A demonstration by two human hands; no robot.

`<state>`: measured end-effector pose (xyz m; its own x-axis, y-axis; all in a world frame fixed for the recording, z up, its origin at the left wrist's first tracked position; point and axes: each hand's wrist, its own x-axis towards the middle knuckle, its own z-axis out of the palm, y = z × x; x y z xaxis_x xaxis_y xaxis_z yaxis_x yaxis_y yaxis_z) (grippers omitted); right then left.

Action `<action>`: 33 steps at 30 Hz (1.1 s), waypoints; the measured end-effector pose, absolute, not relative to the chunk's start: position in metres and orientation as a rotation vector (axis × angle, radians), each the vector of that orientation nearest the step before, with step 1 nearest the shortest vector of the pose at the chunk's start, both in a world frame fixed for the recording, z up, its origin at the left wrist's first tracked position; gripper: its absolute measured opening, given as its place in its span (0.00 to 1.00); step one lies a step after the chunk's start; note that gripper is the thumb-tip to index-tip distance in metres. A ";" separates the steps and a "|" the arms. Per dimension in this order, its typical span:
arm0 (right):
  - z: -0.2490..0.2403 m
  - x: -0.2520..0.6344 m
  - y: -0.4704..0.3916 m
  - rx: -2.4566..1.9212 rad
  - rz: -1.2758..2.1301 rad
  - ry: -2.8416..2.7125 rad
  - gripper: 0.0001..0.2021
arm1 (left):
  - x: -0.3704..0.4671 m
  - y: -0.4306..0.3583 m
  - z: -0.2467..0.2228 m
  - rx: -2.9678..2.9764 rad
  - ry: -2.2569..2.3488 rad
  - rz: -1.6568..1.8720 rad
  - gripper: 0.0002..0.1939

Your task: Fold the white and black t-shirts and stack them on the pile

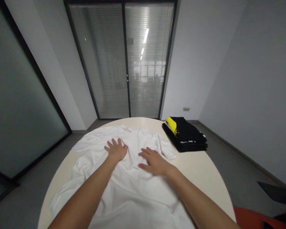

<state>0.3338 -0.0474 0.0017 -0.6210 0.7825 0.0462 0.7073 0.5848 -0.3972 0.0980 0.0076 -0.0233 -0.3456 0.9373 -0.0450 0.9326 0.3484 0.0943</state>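
A white T-shirt (133, 187) lies spread over the table, its neckline at the far side and a sleeve out to each side. Wrinkles run across it, with the most bunching on the left. On its upper left part rests my left hand (117, 151), palm down with the fingers spread. My right hand (153, 161) is at the upper right part of the shirt, fingers stretched out and parted; whether its whole palm touches the fabric I cannot tell. Neither hand grips anything.
The round cream table (212, 178) carries a stack of folded black clothes (190, 132) at the back right, the top one with a yellow print. Something red (252, 218) shows at the lower right. Glass doors with blinds (145, 95) stand beyond the table.
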 end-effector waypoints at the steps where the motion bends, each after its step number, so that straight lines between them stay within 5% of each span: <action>1: -0.003 0.335 -0.042 -1.247 0.498 -2.576 0.29 | 0.099 0.014 -0.024 1.722 2.499 0.093 0.38; 20: -0.018 0.353 -0.017 -1.324 0.382 -2.522 0.29 | 0.090 0.022 -0.035 1.890 2.458 0.309 0.35; 33: 0.024 0.307 -0.088 -1.123 0.493 -2.778 0.42 | 0.051 -0.079 -0.014 1.750 2.576 -0.089 0.36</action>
<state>0.3073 -0.0877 0.0241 -0.7216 0.6919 -0.0238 0.6578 0.6745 -0.3352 0.0509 -0.0785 -0.0143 -0.3690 0.9279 -0.0538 0.9294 0.3677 -0.0328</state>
